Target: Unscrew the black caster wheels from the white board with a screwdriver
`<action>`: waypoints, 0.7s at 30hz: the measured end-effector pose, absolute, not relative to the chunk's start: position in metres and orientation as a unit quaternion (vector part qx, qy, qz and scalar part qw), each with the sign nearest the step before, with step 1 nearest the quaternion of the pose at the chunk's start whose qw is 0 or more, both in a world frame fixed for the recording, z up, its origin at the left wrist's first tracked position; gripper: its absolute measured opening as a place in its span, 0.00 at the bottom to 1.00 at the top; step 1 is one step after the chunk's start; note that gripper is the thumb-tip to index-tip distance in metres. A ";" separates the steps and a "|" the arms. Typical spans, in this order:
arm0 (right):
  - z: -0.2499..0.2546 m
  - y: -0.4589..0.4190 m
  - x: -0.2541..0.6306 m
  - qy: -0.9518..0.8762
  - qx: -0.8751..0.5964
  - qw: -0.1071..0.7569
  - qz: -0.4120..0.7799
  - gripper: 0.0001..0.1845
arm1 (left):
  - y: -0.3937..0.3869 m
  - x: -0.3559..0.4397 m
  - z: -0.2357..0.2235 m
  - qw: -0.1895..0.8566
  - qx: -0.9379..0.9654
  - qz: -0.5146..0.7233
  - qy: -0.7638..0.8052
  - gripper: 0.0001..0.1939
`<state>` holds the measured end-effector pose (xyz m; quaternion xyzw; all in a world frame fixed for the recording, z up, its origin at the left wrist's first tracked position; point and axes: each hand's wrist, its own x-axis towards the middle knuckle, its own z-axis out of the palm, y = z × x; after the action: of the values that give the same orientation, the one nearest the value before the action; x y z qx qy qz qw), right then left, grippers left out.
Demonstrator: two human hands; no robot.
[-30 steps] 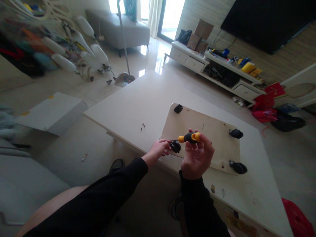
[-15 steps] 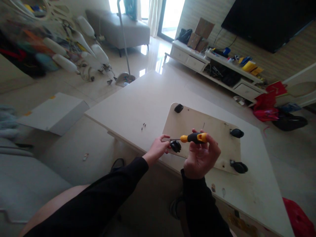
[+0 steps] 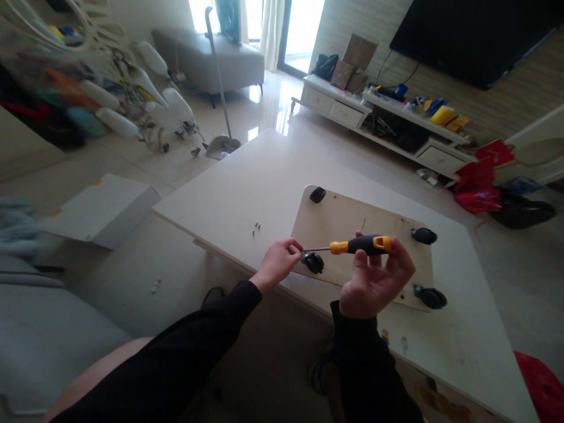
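Observation:
A yellow-and-black screwdriver [image 3: 368, 245] lies level in my right hand [image 3: 379, 279], whose fingers are closed round the handle. Its shaft points left to the fingertips of my left hand [image 3: 282, 260]. Those fingers are pinched at the tip, and whatever they hold is too small to make out. Just below the shaft is a black caster wheel [image 3: 314, 263] at the near left corner of a pale board [image 3: 348, 217]. Other casters stand at the board's remaining corners: far left [image 3: 317, 194], far right [image 3: 423, 235] and near right [image 3: 432, 297].
The board rests on a white table [image 3: 238, 194]. Several small screws [image 3: 256, 226] lie left of it. A white box [image 3: 103, 211] stands on the floor at left. Beyond the table are a long-handled dustpan [image 3: 222, 145] and a low TV cabinet [image 3: 339, 108] with clutter.
My right hand and the screwdriver have shifted to the right, showing more of the shaft. My left hand stays near the near left caster, its fingertips now at the screwdriver tip.

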<state>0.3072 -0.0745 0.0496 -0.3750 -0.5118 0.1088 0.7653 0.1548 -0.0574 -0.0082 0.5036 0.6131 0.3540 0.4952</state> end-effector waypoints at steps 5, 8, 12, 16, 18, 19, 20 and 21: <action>0.052 -0.075 0.307 -0.499 -0.381 0.770 0.116 0.29 | -0.055 0.149 -0.005 0.447 0.548 0.327 0.626 0.05; 0.052 -0.074 0.308 -0.487 -0.385 0.775 0.120 0.28 | -0.053 0.141 -0.002 0.424 0.582 0.314 0.619 0.05; 0.049 -0.072 0.310 -0.471 -0.377 0.786 0.136 0.29 | -0.051 0.126 0.006 0.419 0.611 0.314 0.594 0.05; 0.045 -0.068 0.312 -0.458 -0.394 0.783 0.146 0.28 | -0.050 0.112 0.013 0.457 0.606 0.299 0.578 0.07; 0.043 -0.064 0.317 -0.444 -0.401 0.788 0.146 0.28 | -0.049 0.104 0.013 0.444 0.614 0.280 0.589 0.07; 0.041 -0.061 0.320 -0.436 -0.406 0.790 0.147 0.28 | -0.047 0.099 0.011 0.428 0.622 0.267 0.599 0.07; 0.039 -0.059 0.325 -0.428 -0.412 0.791 0.148 0.29 | -0.045 0.093 0.009 0.408 0.629 0.254 0.611 0.06; 0.037 -0.056 0.330 -0.420 -0.420 0.790 0.151 0.29 | -0.042 0.086 0.007 0.392 0.632 0.242 0.623 0.06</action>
<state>0.3299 -0.0563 0.0367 -0.4201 -0.4197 0.1513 0.7902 0.0859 -0.0421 0.0066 0.6324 0.6231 0.2416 0.3917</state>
